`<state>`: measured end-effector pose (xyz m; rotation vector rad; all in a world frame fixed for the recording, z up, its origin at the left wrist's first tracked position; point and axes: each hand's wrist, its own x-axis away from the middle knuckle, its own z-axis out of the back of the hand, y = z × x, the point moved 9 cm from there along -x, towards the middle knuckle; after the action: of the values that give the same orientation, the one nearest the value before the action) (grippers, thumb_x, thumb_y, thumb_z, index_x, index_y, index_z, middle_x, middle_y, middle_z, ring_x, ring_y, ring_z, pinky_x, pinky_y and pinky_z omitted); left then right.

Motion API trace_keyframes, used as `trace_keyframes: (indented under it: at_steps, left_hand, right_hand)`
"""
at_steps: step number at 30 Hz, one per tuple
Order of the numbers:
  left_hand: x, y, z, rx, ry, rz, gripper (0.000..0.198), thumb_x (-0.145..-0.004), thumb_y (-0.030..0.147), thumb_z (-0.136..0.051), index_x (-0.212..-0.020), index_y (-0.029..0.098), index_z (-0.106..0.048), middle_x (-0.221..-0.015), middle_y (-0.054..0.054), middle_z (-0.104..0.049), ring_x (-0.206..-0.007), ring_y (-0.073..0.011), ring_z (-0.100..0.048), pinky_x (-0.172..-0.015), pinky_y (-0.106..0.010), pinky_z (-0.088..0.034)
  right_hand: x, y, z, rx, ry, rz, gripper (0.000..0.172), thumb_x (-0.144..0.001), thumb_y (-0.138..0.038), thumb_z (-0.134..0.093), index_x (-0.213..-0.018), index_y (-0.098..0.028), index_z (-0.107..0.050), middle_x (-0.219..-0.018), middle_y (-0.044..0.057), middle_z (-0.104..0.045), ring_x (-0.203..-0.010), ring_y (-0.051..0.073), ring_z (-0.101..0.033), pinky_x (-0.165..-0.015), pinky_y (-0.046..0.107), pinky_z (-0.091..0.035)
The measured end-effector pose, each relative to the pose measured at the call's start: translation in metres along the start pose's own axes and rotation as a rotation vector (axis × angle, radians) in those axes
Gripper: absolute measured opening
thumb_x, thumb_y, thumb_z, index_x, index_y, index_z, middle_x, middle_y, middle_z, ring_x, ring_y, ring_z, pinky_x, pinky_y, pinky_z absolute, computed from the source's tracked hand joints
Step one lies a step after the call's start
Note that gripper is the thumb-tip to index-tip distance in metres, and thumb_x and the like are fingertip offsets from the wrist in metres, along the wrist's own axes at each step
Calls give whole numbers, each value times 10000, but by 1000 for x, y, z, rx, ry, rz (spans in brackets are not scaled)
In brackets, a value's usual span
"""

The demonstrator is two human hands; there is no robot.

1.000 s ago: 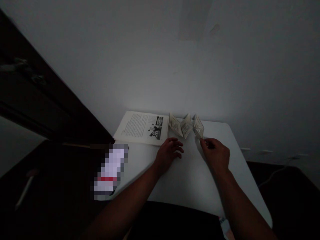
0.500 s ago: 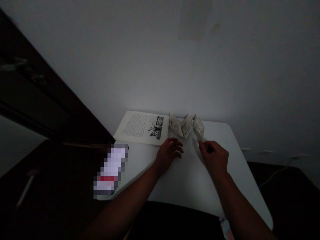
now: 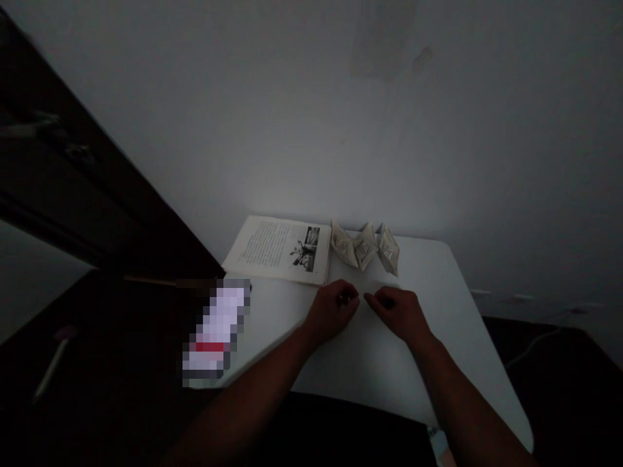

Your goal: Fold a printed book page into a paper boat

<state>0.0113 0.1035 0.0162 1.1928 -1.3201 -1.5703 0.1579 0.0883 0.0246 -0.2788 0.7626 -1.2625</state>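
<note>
Three folded paper boats made of printed paper stand in a row along the back of the white table (image 3: 467,324): a left boat (image 3: 343,245), a middle boat (image 3: 365,246) and a right boat (image 3: 388,249). In front of them, just above the tabletop, my left hand (image 3: 335,310) is closed, thumb and fingers curled toward each other. Facing it, with a small gap between, my right hand (image 3: 396,312) has thumb and forefinger pinched together. Neither hand touches a boat, and no object shows in either one.
An open book (image 3: 277,250) with text and a dark picture lies left of the boats. At the table's left edge is a pixelated phone-like screen (image 3: 214,331). A wall (image 3: 302,130) rises behind, and a dark door (image 3: 97,175) stands at left.
My right hand has let go of the right boat and drawn back and left toward my left hand. The left hand's spread fingers have curled closed.
</note>
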Motion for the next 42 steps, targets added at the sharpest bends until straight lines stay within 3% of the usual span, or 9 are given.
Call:
trace_keyframes:
  at_steps: [3,8,11,19,28,42]
  left_hand:
    - [-1,11,14,-182,75,-104,72,-686,163,-629,-745,204,-634,-681,-17,-556,-632,-152,-459,-669,-267,-362]
    - [-9,28,63,-481,315,-194,152,-671,129,-601,-797,215,-611,-810,-56,-550,-840,-229,-492,-850,-346,-353]
    - [-14,28,76,-693,320,-173,202,-664,126,-587,-850,207,-587,-897,-76,-544,-933,-267,-472,-891,-393,-329]
    - [-18,15,71,-1046,236,-118,313,-640,267,-677,-918,186,-558,-947,-102,-542,-936,-301,-475,-823,-404,-363]
    - [-20,14,62,-1262,173,13,246,-687,342,-626,-877,189,-595,-944,-63,-571,-949,-243,-486,-834,-362,-388]
    - [-22,11,65,-1255,124,24,201,-722,359,-604,-831,206,-676,-1011,-32,-612,-972,-219,-522,-832,-342,-440]
  right_hand:
    - [1,5,-1,-26,-1,-38,360,-792,-438,-544,-527,-195,-530,-485,-24,-540,-438,102,-485,-446,228,-387]
    - [1,8,-1,-44,2,-56,360,-784,-452,-555,-535,-193,-531,-487,-28,-538,-432,100,-477,-439,230,-382]
    - [1,8,-1,-50,-5,-68,354,-782,-448,-560,-539,-192,-537,-496,-25,-542,-441,101,-481,-437,228,-383]
    - [1,11,-1,-52,-9,-93,356,-779,-455,-563,-540,-193,-533,-495,-28,-533,-447,102,-476,-461,236,-387]
    - [1,10,-3,-46,-33,-98,372,-786,-466,-550,-536,-192,-518,-497,-24,-525,-457,102,-472,-474,232,-376]
    - [1,12,-4,-66,-28,-121,363,-774,-477,-560,-551,-192,-533,-508,-15,-537,-464,105,-475,-461,229,-382]
